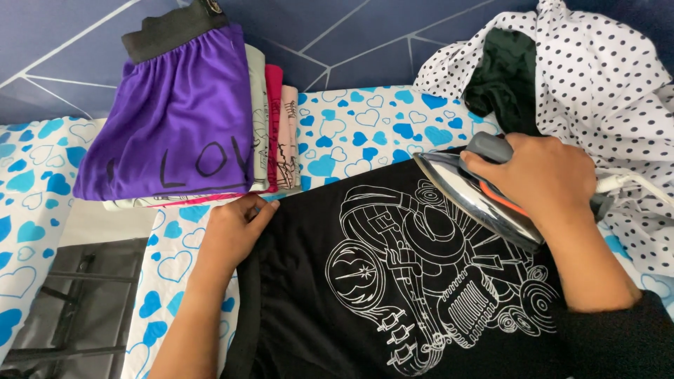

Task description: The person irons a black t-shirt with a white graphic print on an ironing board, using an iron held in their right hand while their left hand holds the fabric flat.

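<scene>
The right hand [544, 175] grips the iron [477, 200], tilted on the black shirt [316, 302] spread across the heart-print board [351, 126], while the left hand [235, 231] lies flat, fingers together, pinning the shirt's edge below the folded stack [182, 119].

The head camera is looking steeply down, close above both grips, facing forward toward the wall beyond them.

Hands: two are seen, left hand [235, 228] and right hand [540, 175]
Irons: one iron [474, 189]
Black shirts: one black shirt [393, 281]
Folded stacks: one folded stack [182, 119]
Dotted garments: one dotted garment [604, 84]
</scene>
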